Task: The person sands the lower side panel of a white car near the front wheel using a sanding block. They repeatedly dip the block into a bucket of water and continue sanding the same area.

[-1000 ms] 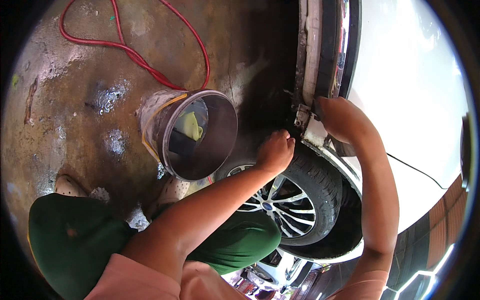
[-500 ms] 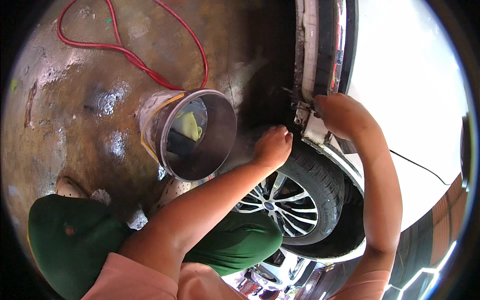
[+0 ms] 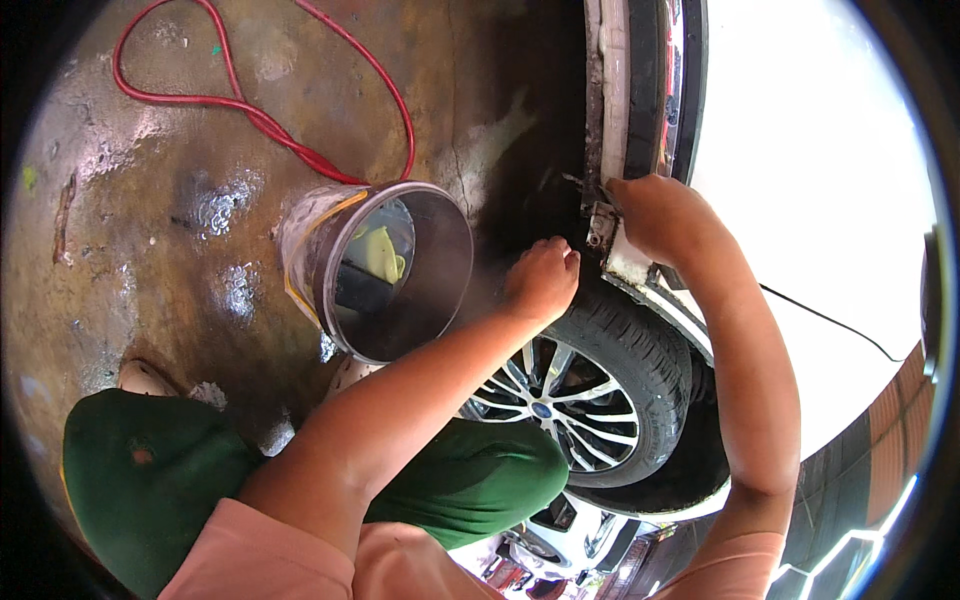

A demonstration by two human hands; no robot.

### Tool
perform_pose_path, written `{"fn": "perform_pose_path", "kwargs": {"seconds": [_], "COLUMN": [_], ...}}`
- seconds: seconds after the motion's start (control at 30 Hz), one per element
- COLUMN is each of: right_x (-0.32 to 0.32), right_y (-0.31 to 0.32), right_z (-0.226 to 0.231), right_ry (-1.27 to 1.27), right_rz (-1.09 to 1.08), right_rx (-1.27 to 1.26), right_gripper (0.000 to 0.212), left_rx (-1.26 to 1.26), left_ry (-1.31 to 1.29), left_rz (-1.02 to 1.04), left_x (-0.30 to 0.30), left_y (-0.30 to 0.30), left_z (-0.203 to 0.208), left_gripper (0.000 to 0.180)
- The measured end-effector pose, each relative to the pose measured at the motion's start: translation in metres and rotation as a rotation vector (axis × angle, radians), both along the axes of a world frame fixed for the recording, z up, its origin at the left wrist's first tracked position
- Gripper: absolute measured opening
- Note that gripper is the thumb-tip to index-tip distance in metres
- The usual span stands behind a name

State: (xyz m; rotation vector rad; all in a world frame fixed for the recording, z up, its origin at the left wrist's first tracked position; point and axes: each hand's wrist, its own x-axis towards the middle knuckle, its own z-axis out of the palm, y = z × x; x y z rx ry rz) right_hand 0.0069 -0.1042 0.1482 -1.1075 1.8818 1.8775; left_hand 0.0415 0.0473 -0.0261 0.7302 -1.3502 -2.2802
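Note:
My left hand (image 3: pixel 543 281) is curled closed in front of the car tire (image 3: pixel 645 365), above the alloy wheel (image 3: pixel 545 408). Whatever its fingers hold, if anything, is hidden. My right hand (image 3: pixel 662 222) bends over the dirty lower body edge (image 3: pixel 612 110) of the white car (image 3: pixel 810 200), just ahead of the wheel arch. Its fingers are closed, with the tips against that edge, and I cannot make out what is in them. To the left of my left hand stands a bucket (image 3: pixel 445 290) with a yellow handle; a yellow-green cloth (image 3: pixel 378 255) and a dark block (image 3: pixel 360 288) lie in its water.
A red hose (image 3: pixel 270 125) loops over the wet concrete floor (image 3: pixel 150 240) behind the bucket. My green-clad knees (image 3: pixel 480 480) are bent close to the wheel. A thin black cord (image 3: pixel 830 318) lies across the white panel. Another white car (image 3: pixel 570 535) is visible at the bottom.
My right hand has shifted slightly left and up along the body edge. The left hand has risen a little, still closed.

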Motion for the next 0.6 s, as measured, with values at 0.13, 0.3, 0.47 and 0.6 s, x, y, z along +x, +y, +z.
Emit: {"fn": "perform_pose_path", "kwargs": {"seconds": [0.13, 0.3, 0.47, 0.6], "right_x": [0.011, 0.01, 0.009, 0.004], "right_y": [-0.007, -0.007, -0.01, -0.01], "right_z": [0.017, 0.004, 0.003, 0.0], "right_ry": [-0.02, -0.035, 0.006, -0.009], "right_rz": [-0.027, -0.031, -0.051, -0.011], "right_rx": [0.013, -0.006, 0.009, -0.014], "right_gripper": [0.032, 0.036, 0.038, 0.035], "left_rx": [-0.033, -0.042, 0.001, -0.022], "left_ry": [-0.003, 0.009, -0.016, 0.0], "left_rz": [0.027, 0.018, 0.055, 0.073], "left_x": [-0.001, -0.004, -0.005, -0.008], "left_y": [0.001, 0.001, -0.003, -0.007], "left_z": [-0.003, -0.009, -0.006, -0.009], "left_gripper": [0.026, 0.026, 0.027, 0.028]}}
